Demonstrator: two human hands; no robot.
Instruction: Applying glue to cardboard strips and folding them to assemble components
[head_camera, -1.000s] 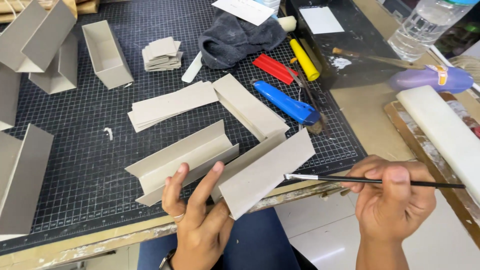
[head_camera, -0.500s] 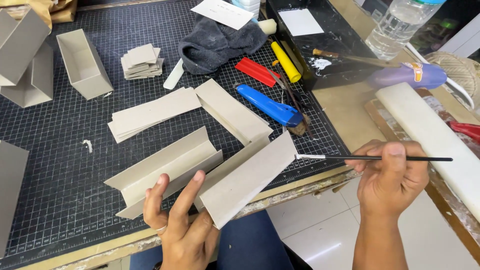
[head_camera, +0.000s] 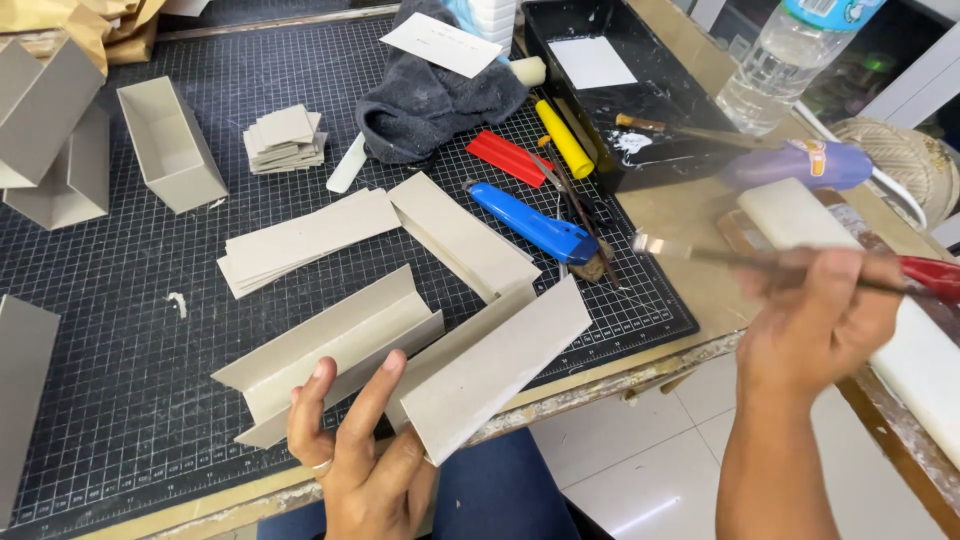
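Low in the frame, the left hand (head_camera: 360, 460) spreads its fingers under a folded grey cardboard piece (head_camera: 495, 365) over the gridded mat (head_camera: 130, 330), while the blurred right hand (head_camera: 815, 320) pinches a thin brush (head_camera: 700, 253).

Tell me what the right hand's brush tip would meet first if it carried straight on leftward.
The right hand points its brush left, above the mat. The first thing in line looks like the blue cutter, then the folded grey card. Height over them is unclear.
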